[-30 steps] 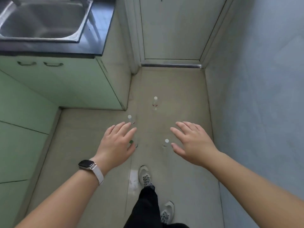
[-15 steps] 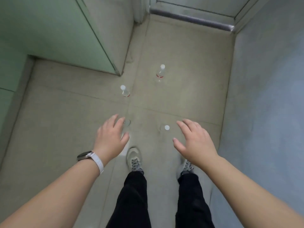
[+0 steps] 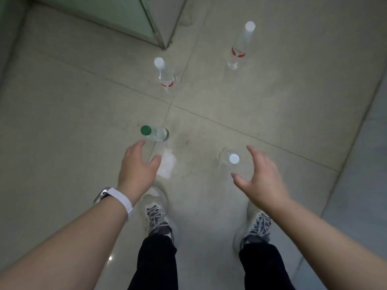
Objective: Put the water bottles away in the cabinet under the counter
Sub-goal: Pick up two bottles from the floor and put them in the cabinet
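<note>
Several clear water bottles stand upright on the tiled floor. A green-capped bottle point(image 3: 155, 132) is just beyond the fingertips of my left hand point(image 3: 139, 166), which is spread open and holds nothing. A white-capped bottle point(image 3: 230, 158) stands directly below me, between the thumb and fingers of my right hand point(image 3: 259, 178), open and apart from it. Two more white-capped bottles with red labels stand farther off, one at centre point(image 3: 165, 75) and one at the right point(image 3: 240, 47).
The corner of the pale green cabinet point(image 3: 129, 17) juts in at the top left. A grey wall point(image 3: 368, 143) runs down the right side. My two feet in grey sneakers point(image 3: 157, 214) stand just behind the near bottles.
My view has dropped closer to the floor. Both hands have lowered toward the two near bottles, and the green-capped bottle has come out from under my left hand.
</note>
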